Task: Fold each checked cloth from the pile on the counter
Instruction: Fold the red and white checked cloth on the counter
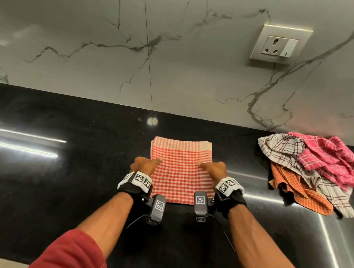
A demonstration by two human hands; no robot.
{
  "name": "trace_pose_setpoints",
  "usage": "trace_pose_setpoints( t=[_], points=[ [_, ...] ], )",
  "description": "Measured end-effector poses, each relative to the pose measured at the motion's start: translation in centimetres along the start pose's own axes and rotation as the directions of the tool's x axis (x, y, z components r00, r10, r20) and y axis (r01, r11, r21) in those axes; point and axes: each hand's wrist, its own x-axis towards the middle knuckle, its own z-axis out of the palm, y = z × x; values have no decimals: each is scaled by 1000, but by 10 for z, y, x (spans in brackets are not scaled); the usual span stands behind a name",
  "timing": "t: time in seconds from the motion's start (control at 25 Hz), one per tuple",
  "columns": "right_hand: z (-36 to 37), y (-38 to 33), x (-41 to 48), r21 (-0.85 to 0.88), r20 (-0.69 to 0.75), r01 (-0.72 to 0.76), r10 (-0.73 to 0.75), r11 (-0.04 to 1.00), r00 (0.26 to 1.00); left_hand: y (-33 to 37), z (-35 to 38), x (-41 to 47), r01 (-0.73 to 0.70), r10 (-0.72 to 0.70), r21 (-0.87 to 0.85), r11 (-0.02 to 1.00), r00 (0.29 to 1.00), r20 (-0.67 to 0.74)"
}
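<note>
A red-and-white checked cloth (181,169) lies flat and folded into a rectangle in the middle of the black counter (58,176). My left hand (145,165) rests on its left edge, fingertips touching the fabric. On the cloth's right edge sits my right hand (214,169), fingertips pressing down. Neither hand visibly pinches the cloth. The pile (314,172) of crumpled checked cloths sits at the right: a pink one on top, a white one with dark lines, an orange one beneath.
A marble wall (137,42) rises behind the counter, with a power socket (278,45) at the upper right. Both wrists carry black straps with tag markers. Bright light streaks reflect on the counter at left and right.
</note>
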Motion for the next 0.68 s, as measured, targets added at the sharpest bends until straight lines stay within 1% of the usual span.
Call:
trace_pose_setpoints(
  t=[0.08, 0.16, 0.2, 0.28, 0.32, 0.4, 0.44, 0.48, 0.56, 0.64, 0.68],
  points=[
    [-9, 3, -2, 193, 32, -52, 46, 980, 998, 1, -6, 4, -42, 57, -145, 989, 993, 104],
    [-18, 5, -5, 275, -23, -11, 18, 961, 1000, 8, -12, 0, -81, 130, -309, 948, 981, 141],
    [-23, 3, -7, 302, -52, 31, -16, 953, 999, 12, -16, -4, -120, 169, -339, 933, 979, 118],
    [-31, -7, -15, 336, -85, 132, -110, 933, 990, 25, -27, -15, -243, 270, -293, 925, 962, 52],
    [-35, -14, -21, 314, -97, 192, -170, 930, 981, 32, -33, -20, -309, 336, -265, 913, 940, 60],
    [-44, -29, -32, 153, -112, 329, -314, 932, 943, 45, -44, -30, -435, 484, -251, 865, 855, 185],
    [-49, -35, -37, 60, -93, 397, -390, 916, 916, 50, -49, -33, -509, 543, -194, 839, 808, 228],
    [-53, -41, -42, -31, -61, 457, -458, 889, 887, 55, -52, -34, -582, 587, -100, 807, 774, 236],
    [-60, -49, -49, -250, -40, 521, -547, 816, 836, 63, -55, -37, -670, 646, 91, 737, 738, 195],
    [-63, -54, -57, -497, -84, 510, -624, 702, 777, 70, -53, -38, -712, 699, 225, 666, 700, 145],
    [-62, -55, -61, -582, -100, 494, -660, 646, 745, 72, -51, -37, -731, 730, 286, 620, 671, 130]
  ],
)
